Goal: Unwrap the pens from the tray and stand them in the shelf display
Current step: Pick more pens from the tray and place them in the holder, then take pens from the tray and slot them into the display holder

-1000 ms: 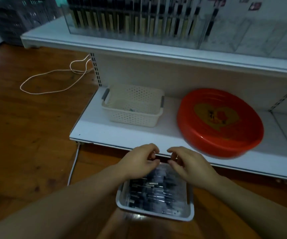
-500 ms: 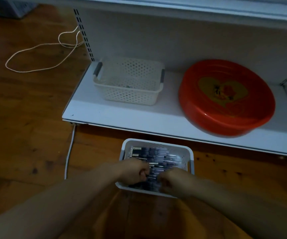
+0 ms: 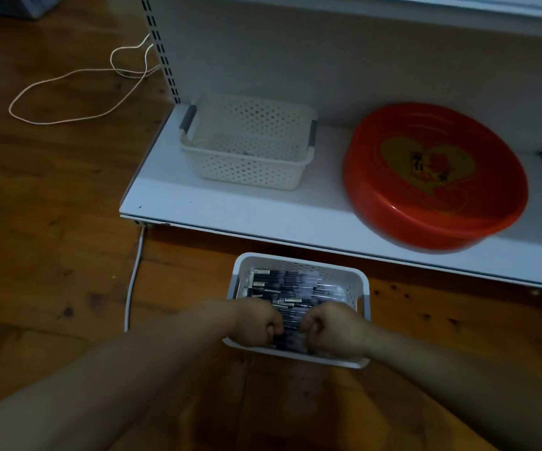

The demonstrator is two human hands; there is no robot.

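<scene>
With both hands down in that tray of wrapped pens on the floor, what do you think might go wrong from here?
1. The left hand and right hand both grip pens in one tangled pile; pulling might drag neighbours out.
2. The tray sits loose on the wooden floor, so a tug could slide or tip it.
3. The white cable beside it could snag an arm.

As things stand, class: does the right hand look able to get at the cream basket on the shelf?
Probably yes, but not at once: the right hand is curled over the pens in the tray. Nothing stands between it and the cream basket.
</scene>
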